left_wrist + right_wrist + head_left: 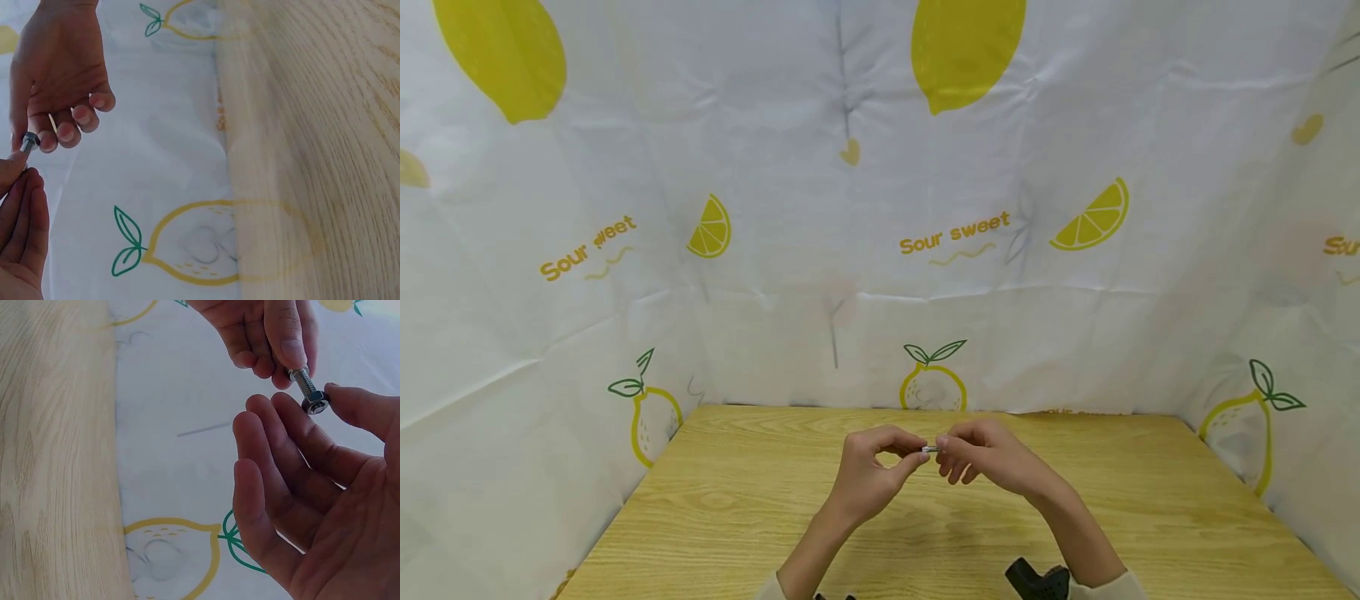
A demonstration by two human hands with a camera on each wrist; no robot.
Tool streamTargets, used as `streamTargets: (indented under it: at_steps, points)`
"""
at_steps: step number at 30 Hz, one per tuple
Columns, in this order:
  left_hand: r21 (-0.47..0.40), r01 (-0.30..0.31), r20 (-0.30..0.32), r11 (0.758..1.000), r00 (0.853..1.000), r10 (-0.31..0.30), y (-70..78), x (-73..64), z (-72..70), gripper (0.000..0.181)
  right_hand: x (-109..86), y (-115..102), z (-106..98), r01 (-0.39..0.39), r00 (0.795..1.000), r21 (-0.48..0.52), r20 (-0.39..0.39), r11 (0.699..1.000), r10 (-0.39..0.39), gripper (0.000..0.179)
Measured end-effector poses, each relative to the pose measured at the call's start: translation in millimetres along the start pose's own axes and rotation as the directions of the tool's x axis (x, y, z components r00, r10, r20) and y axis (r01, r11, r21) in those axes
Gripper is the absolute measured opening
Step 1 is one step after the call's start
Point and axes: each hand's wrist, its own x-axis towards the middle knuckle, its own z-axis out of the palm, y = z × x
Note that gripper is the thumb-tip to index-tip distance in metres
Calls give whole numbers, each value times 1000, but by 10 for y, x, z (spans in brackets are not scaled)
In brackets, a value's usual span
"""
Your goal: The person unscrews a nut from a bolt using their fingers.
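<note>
Between the two hands, held up over the table, is a small silver bolt point(303, 379) with a threaded shank. My left hand point(874, 472) pinches one end of it between thumb and fingers. A hex nut point(315, 402) sits on the shank's other end. The thumb and index finger of my right hand point(992, 457) pinch this nut from both sides, while its other fingers spread loosely below. The left wrist view has the nut point(30, 139) between the right hand's fingertips. The left fingertips hide the bolt's far end.
Beneath the hands lies a wood-grain table point(737, 500). White sheeting point(805, 250) printed with lemons rises behind it and at both sides. Black wrist gear point(1037, 579) shows by the right forearm at the bottom of the head view.
</note>
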Motion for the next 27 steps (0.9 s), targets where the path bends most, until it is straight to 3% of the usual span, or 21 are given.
streamTargets:
  at_steps: [20,27]
  points:
    - [-8,19,1,1000,1000,-19,-3,-5,2,6,16,43,11,58,997,-3,-53,998,-58,23]
    - [2,17,-1,1000,1000,-17,-8,-5,3,6,14,32,-1,21,999,-22,-27,1000,-22,28]
